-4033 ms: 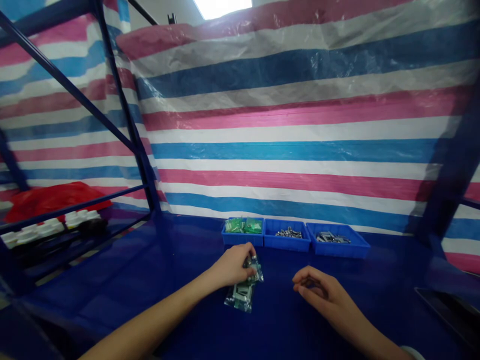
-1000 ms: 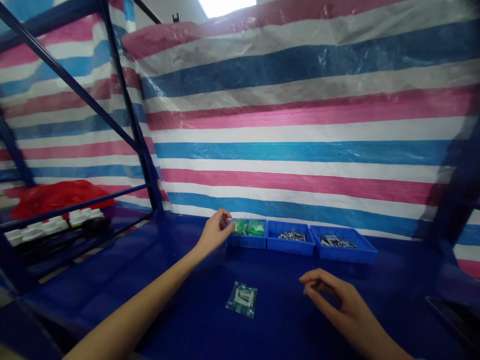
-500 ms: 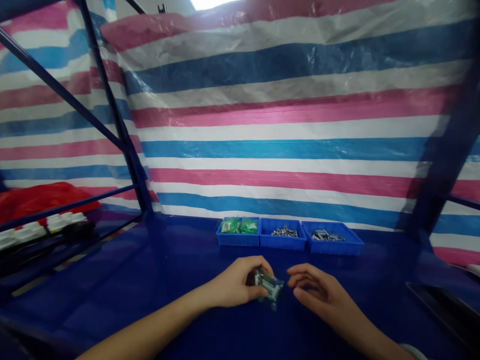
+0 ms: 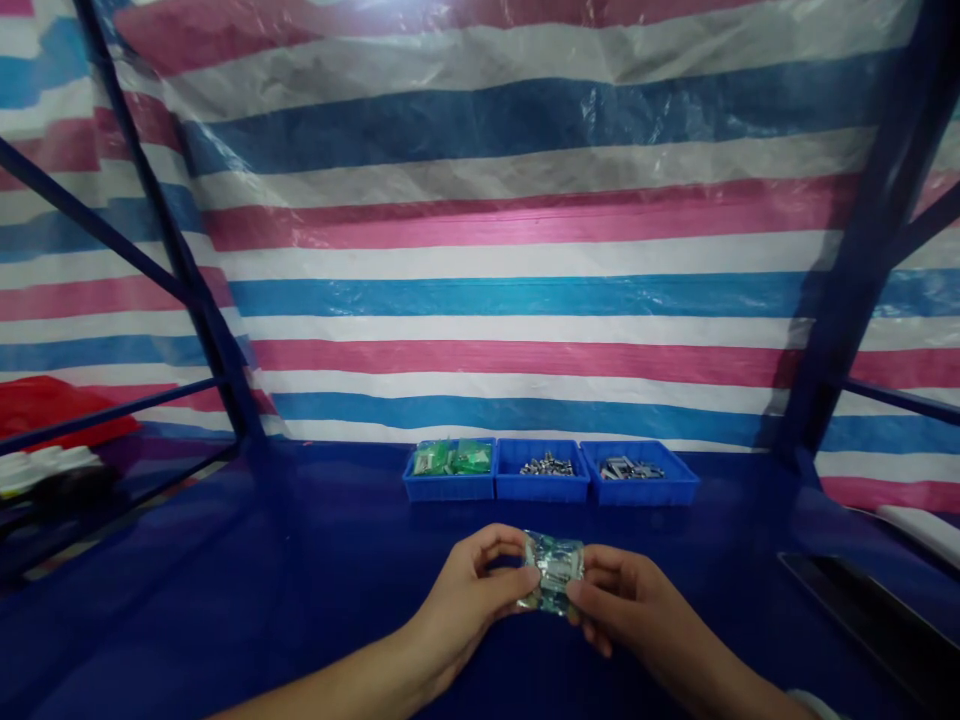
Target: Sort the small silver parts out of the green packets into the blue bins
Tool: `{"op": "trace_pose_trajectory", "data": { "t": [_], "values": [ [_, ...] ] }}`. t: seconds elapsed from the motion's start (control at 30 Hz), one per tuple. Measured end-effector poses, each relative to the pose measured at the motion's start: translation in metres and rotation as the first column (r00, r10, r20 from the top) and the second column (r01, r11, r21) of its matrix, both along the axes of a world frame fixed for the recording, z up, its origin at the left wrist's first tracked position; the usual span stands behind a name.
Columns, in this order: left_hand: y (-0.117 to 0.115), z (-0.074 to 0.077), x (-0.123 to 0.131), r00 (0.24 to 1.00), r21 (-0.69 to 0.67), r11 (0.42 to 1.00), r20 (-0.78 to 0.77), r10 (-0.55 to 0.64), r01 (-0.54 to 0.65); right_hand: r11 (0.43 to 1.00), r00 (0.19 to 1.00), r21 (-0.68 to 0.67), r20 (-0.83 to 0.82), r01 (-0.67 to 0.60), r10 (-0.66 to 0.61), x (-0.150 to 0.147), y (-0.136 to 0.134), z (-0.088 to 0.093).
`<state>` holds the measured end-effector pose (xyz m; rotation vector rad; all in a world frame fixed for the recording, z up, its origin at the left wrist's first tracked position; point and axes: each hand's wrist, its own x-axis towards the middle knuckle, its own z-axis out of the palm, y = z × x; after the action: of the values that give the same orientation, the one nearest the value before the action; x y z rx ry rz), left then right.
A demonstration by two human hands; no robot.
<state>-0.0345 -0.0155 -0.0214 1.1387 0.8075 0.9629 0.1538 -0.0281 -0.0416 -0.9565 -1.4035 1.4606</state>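
Observation:
A small clear plastic bag (image 4: 553, 572) with green print and metal parts inside is held between both hands just above the blue table (image 4: 300, 580). My left hand (image 4: 469, 600) pinches its left edge with thumb and fingers closed. My right hand (image 4: 626, 598) grips its right edge the same way. Behind them stand three blue trays in a row: the left tray (image 4: 448, 486) with green bags, the middle tray (image 4: 541, 486) with small metal parts, the right tray (image 4: 641, 488) with metal pieces.
A striped pink, blue and white tarp (image 4: 525, 250) closes the back. Blue rack posts (image 4: 195, 290) rise at left and right. A red bag (image 4: 45, 410) and white items lie on the left shelf. A dark flat object (image 4: 870, 620) lies at the right edge.
My left hand reached to the left tray, then came back with a small bag. My right hand has closed on the bag's other side, so both hands hold it now.

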Motion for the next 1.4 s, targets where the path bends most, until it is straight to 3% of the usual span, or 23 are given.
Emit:
{"op": "trace_pose_trajectory", "data": {
  "t": [0.07,0.1,0.13,0.17,0.23,0.3,0.33,0.37,0.43,0.5,0.53,0.6,0.7,0.77,0.83,0.93,1.0,1.07,1.13,1.17,1.23,1.33,1.4],
  "values": [
    [-0.003,0.001,-0.001,0.997,0.168,0.986,-0.082,0.016,-0.002,0.992,0.996,0.113,0.062,0.056,-0.063,0.000,-0.003,0.001],
    [-0.004,0.003,-0.002,0.990,0.304,0.953,-0.129,0.050,-0.009,0.975,0.989,0.206,0.101,0.088,-0.110,0.000,-0.005,0.003],
    [-0.004,0.004,-0.003,0.980,0.470,0.882,-0.170,0.108,-0.016,0.940,0.977,0.322,0.139,0.111,-0.163,0.001,-0.007,0.004],
    [-0.005,0.006,-0.006,0.965,0.650,0.760,-0.193,0.177,-0.009,0.885,0.960,0.450,0.176,0.118,-0.217,0.003,-0.009,0.006],
    [-0.005,0.009,-0.011,0.933,0.927,0.370,-0.184,0.310,0.060,0.704,0.919,0.705,0.218,0.084,-0.328,0.006,-0.013,0.009],
    [-0.005,0.011,-0.018,0.913,0.989,-0.039,-0.118,0.390,0.145,0.462,0.883,0.886,0.193,0.030,-0.427,0.010,-0.017,0.012],
    [-0.004,0.011,-0.021,0.907,0.970,-0.182,-0.075,0.413,0.163,0.350,0.870,0.937,0.167,0.007,-0.464,0.012,-0.019,0.013],
    [-0.004,0.012,-0.023,0.902,0.947,-0.275,-0.032,0.431,0.165,0.263,0.860,0.965,0.140,-0.007,-0.491,0.013,-0.020,0.013],
    [-0.005,0.013,-0.025,0.892,0.927,-0.343,0.024,0.451,0.149,0.172,0.851,0.985,0.107,-0.020,-0.514,0.015,-0.023,0.014],
    [-0.006,0.014,-0.024,0.892,0.939,-0.315,0.019,0.452,0.140,0.166,0.851,0.986,0.093,-0.007,-0.517,0.014,-0.023,0.016],
    [-0.007,0.014,-0.022,0.898,0.953,-0.270,-0.006,0.440,0.139,0.180,0.853,0.984,0.088,0.007,-0.514,0.014,-0.023,0.017],
    [-0.008,0.013,-0.018,0.918,0.988,-0.090,-0.078,0.389,0.122,0.248,0.871,0.968,0.096,0.031,-0.482,0.011,-0.022,0.020],
    [-0.008,0.007,-0.010,0.933,0.940,0.329,-0.196,0.300,0.091,0.482,0.914,0.872,0.126,0.084,-0.386,0.008,-0.018,0.022],
    [-0.008,0.004,-0.006,0.941,0.833,0.547,-0.246,0.233,0.082,0.670,0.928,0.736,0.181,0.092,-0.326,0.005,-0.015,0.020],
    [-0.009,0.001,-0.002,0.952,0.702,0.705,-0.276,0.136,0.103,0.808,0.938,0.584,0.234,0.073,-0.254,0.003,-0.012,0.016],
    [-0.011,-0.002,0.003,0.955,0.499,0.862,-0.287,0.074,0.083,0.919,0.968,0.393,0.214,0.035,-0.129,0.001,-0.006,0.009],
    [-0.008,-0.002,0.002,0.949,0.431,0.902,-0.295,0.108,0.031,0.950,0.981,0.312,0.171,0.032,-0.089,0.000,-0.002,0.005],
    [0.002,0.004,-0.003,0.926,0.469,0.883,-0.320,0.198,-0.026,0.957,0.986,0.285,0.132,0.063,-0.104,0.001,0.001,0.004],
    [0.024,0.019,-0.014,0.870,0.584,0.806,-0.344,0.354,-0.098,0.956,0.985,0.275,0.106,0.103,-0.137,0.002,0.003,0.005],
    [0.039,0.029,-0.021,0.810,0.662,0.737,-0.355,0.467,-0.135,0.955,0.983,0.272,0.101,0.119,-0.151,0.003,0.004,0.006],
    [0.075,0.051,-0.036,0.756,0.706,0.688,-0.358,0.549,-0.165,0.952,0.981,0.274,0.098,0.137,-0.170,0.005,0.007,0.007],
    [0.130,0.076,-0.053,0.682,0.715,0.693,-0.461,0.567,-0.093,0.947,0.980,0.287,0.089,0.147,-0.179,0.008,0.011,0.006],
    [0.157,0.078,-0.057,0.619,0.675,0.738,-0.582,0.528,0.005,0.948,0.981,0.282,0.086,0.144,-0.174,0.009,0.015,0.004]
  ]
}}
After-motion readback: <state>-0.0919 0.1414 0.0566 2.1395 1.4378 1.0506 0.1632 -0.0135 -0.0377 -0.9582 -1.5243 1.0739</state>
